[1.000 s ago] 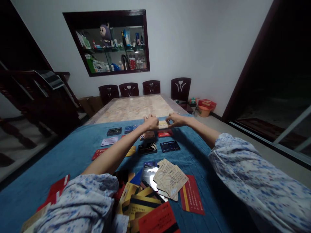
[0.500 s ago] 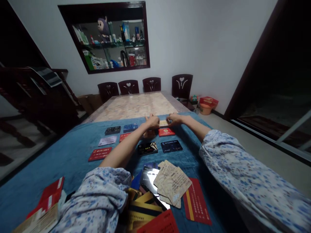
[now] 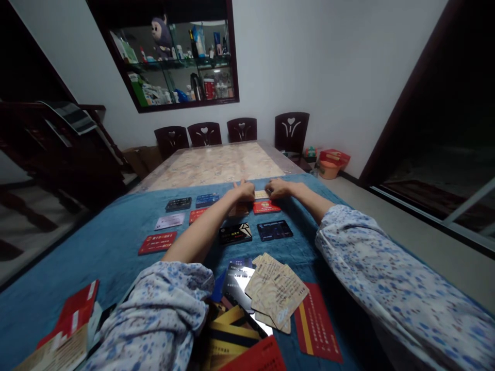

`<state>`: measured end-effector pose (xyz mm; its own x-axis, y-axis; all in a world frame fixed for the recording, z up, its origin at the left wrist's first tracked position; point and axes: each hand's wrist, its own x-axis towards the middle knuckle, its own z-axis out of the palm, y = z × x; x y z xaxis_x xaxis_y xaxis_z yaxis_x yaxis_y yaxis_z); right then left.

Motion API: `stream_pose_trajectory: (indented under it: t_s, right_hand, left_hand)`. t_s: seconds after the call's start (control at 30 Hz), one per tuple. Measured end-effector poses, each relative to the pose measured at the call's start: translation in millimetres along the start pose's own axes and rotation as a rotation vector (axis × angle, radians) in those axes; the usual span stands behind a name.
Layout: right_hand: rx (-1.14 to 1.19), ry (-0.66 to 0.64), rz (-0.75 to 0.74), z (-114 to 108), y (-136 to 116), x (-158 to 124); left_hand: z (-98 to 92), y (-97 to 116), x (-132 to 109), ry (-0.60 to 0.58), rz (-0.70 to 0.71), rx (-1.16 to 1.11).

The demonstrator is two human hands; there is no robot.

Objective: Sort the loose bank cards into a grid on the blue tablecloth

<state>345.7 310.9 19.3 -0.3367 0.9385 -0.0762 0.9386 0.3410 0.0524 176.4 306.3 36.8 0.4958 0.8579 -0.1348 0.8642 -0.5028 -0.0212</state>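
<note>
At the far side of the blue cloth, a pale yellow card (image 3: 261,195) lies between my hands. My left hand (image 3: 244,192) has its fingers closed at the card's left edge. Against the right edge, the curled fingers of my right hand (image 3: 278,189) pinch it. Just in front of it lies a red card (image 3: 266,206). Nearer to me are a black card stack (image 3: 235,234) with a pale geometric mark and a dark blue card (image 3: 275,230). My left forearm partly covers another red card (image 3: 198,213).
Left on the blue cloth (image 3: 116,237) are a black card (image 3: 178,204), a blue card (image 3: 208,199), a white card (image 3: 169,221) and a red card (image 3: 157,242). Close to me, beige cards (image 3: 276,291) overlap a loose pile. Chairs (image 3: 292,131) stand beyond the table.
The view has tilted slightly downward. My right fingers have shifted slightly inward over the pale yellow card's right end; the other cards lie as before.
</note>
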Motion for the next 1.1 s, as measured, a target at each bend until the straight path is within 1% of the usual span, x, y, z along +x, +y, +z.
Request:
stream_pose_trajectory:
  t_s: [0.3, 0.6, 0.87, 1.1]
  right_hand:
    - [0.014, -0.024, 0.051, -1.1, -5.2, -2.1]
    - [0.058, -0.062, 0.043, -5.0, -6.3, -3.6]
    - [0.124, 0.022, 0.029, -1.3, -0.3, -10.2]
    - [0.182, 0.16, 0.014, -2.9, 5.6, -21.4]
  left_hand:
    - [2.1, 3.6, -3.7, 0.006, -0.026, 0.017]
    - [6.4, 0.0, -1.2, 0.025, -0.017, 0.006]
    - [5.3, -3.1, -8.8, 0.102, 0.016, -0.001]
    - [0.9, -7.3, -26.5, 0.238, 0.061, -0.013]
